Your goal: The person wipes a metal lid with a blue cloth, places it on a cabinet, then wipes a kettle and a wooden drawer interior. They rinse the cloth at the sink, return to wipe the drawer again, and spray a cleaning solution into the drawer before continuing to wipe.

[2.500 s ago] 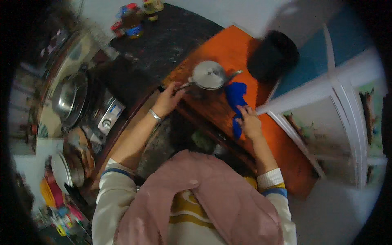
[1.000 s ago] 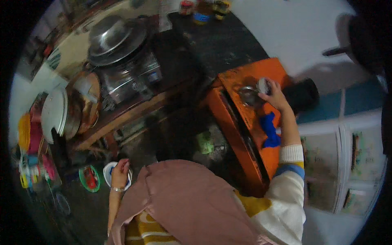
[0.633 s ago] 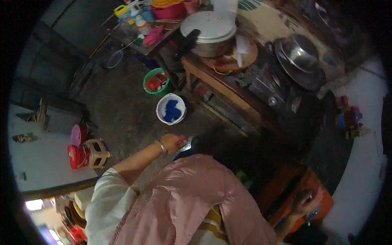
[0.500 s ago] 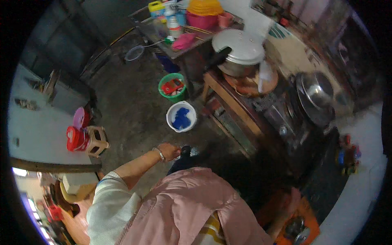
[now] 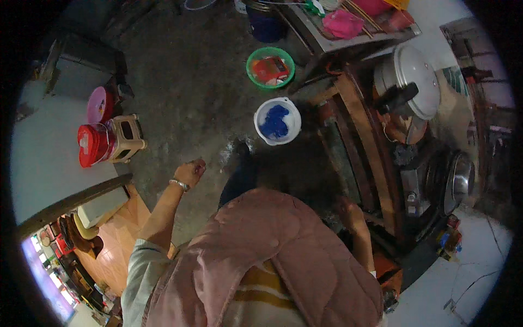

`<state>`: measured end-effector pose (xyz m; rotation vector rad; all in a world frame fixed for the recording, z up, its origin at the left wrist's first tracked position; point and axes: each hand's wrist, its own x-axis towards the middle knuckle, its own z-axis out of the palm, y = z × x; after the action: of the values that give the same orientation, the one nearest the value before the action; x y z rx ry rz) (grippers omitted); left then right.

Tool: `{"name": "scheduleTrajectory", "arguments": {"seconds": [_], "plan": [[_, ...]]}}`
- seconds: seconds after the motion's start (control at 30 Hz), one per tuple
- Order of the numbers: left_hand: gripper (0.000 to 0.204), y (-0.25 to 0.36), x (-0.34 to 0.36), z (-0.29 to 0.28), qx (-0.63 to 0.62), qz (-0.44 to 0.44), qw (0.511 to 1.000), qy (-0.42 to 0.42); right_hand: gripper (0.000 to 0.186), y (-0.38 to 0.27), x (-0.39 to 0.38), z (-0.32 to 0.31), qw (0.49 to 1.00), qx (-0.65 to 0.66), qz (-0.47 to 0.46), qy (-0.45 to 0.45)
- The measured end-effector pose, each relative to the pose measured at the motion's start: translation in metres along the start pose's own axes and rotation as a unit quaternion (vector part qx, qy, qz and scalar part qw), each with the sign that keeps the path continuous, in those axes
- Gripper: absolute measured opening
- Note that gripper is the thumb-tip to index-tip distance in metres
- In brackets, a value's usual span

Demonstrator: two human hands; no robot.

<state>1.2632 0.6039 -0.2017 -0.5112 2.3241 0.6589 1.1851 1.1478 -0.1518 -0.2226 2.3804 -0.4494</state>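
You seem to be between holds. Your left hand [image 5: 190, 173] is loosely closed, with nothing visible in it; your right hand [image 5: 351, 213] is too dark and blurred to tell. The white basin [image 5: 296, 122], blue cloth [image 5: 275, 122] inside, sits on the floor [image 5: 180, 71] ahead, sideways between your hands, well apart from both. Touching it would likely call for a forward reach.
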Motion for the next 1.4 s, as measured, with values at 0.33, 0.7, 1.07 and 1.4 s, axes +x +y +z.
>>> {"name": "scheduleTrajectory", "arguments": {"seconds": [0.33,0.7,1.07,1.4], "plan": [[0.023,-0.052,0.048,-0.039,-0.361,-0.009,0.928,0.088,0.035,-0.083,0.162,0.011,0.98,-0.115,-0.091,-0.133],[0.029,-0.041,0.179,0.015,-0.55,-0.008,0.829,-0.098,0.036,-0.115,0.373,0.19,0.985,-0.017,-0.073,-0.155],[0.038,0.002,0.453,0.137,-0.529,-0.08,0.815,-0.224,0.053,-0.034,0.583,0.336,0.972,-0.198,-0.025,0.124],[0.056,0.048,0.584,0.32,-0.553,-0.004,0.809,-0.197,0.025,0.021,0.664,0.421,0.992,-0.068,0.105,-0.025]]}}
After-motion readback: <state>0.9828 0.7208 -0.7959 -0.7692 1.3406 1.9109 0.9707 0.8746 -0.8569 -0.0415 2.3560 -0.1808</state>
